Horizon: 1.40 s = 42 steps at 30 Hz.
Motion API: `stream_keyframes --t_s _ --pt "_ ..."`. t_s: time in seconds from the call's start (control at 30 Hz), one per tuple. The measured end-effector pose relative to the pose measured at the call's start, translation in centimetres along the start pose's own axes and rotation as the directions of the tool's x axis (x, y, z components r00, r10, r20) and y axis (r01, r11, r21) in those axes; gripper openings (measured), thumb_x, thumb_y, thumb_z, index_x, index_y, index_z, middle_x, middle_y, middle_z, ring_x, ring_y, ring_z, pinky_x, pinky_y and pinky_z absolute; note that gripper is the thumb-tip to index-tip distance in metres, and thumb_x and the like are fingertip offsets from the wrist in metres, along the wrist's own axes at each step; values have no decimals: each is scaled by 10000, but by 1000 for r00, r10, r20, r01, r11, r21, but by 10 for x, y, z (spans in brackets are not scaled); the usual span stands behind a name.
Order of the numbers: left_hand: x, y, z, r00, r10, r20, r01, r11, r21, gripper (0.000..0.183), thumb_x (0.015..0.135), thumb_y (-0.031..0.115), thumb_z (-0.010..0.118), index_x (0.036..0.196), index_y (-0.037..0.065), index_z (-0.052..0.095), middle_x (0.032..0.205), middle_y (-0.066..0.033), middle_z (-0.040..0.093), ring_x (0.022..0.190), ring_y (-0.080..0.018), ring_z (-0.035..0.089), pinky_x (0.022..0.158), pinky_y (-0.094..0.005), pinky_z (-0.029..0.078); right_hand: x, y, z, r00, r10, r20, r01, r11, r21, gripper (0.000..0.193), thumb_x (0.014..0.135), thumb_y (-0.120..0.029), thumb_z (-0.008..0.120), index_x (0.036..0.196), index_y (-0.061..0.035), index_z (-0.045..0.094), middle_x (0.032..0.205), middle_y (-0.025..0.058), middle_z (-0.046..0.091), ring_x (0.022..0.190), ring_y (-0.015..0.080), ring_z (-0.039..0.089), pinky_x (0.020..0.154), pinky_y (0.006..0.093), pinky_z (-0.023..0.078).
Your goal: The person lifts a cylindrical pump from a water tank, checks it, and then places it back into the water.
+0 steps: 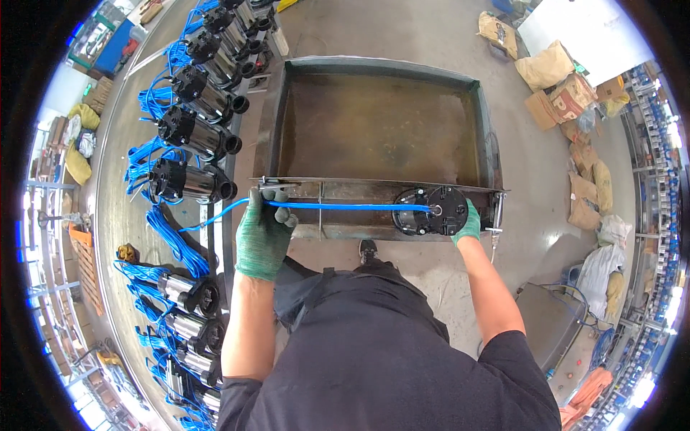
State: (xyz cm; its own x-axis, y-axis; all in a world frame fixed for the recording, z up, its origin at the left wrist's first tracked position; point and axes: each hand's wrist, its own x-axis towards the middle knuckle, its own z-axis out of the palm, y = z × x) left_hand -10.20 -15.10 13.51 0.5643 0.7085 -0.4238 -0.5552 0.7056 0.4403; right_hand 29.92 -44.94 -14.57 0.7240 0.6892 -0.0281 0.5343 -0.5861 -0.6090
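Note:
In front of me, a submersible pump [451,210] with a black round head stands at the right end of the metal tank's near ledge. A blue cable [345,207] leaves its top and runs almost straight to the left. My left hand [263,233], in a green glove with grey fingertips, is closed around that cable at the ledge's left end. Past this hand the cable slopes down to a blue coil [180,243] on the bench. My right hand [469,221], gloved in green, grips the pump's right side; its fingers are partly hidden behind the head.
Beyond the ledge lies a rectangular metal tank [485,136] holding murky brownish water. Along the left, a long bench [118,194] carries several pumps [190,179] with blue cable coils. Sacks and cartons [564,97] line the right-hand floor. A metal box [546,323] sits at lower right.

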Motion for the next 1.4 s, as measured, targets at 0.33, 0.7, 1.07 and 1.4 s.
stream_keyframes --t_s 0.33,0.7,1.07,1.4 --pt "2 -4 -11 998 -10 -56 14 996 86 336 1069 415 616 1059 86 685 1008 -88 715 744 -177 641 725 -337 523 3 23 10 1000 16 -2 -16 997 73 281 894 -241 727 1139 -111 684 1166 184 705 1122 392 672 956 443 552" --pt "3 -1 -15 999 17 -51 -11 994 111 318 1074 378 620 1056 67 682 1001 -102 712 753 -183 652 723 -335 540 4 -19 -13 985 -143 100 169 928 -331 291 913 -215 688 1178 -96 678 1188 196 698 1136 399 663 980 454 538" --pt "-11 127 -52 803 560 -203 -486 813 321 323 1080 350 625 1063 36 697 988 -73 702 816 -166 614 812 -315 558 -3 -191 -104 949 -12 314 31 998 -55 374 932 -201 587 1294 -124 640 1133 241 725 1080 453 685 934 528 547" --pt "-28 125 -54 739 665 -108 -527 671 521 390 1087 382 600 1164 9 684 1070 -116 727 890 -202 677 871 -355 587 -10 -293 -94 910 4 414 66 986 -153 409 934 -319 570 1287 -126 648 1107 225 742 1041 445 705 903 530 559"
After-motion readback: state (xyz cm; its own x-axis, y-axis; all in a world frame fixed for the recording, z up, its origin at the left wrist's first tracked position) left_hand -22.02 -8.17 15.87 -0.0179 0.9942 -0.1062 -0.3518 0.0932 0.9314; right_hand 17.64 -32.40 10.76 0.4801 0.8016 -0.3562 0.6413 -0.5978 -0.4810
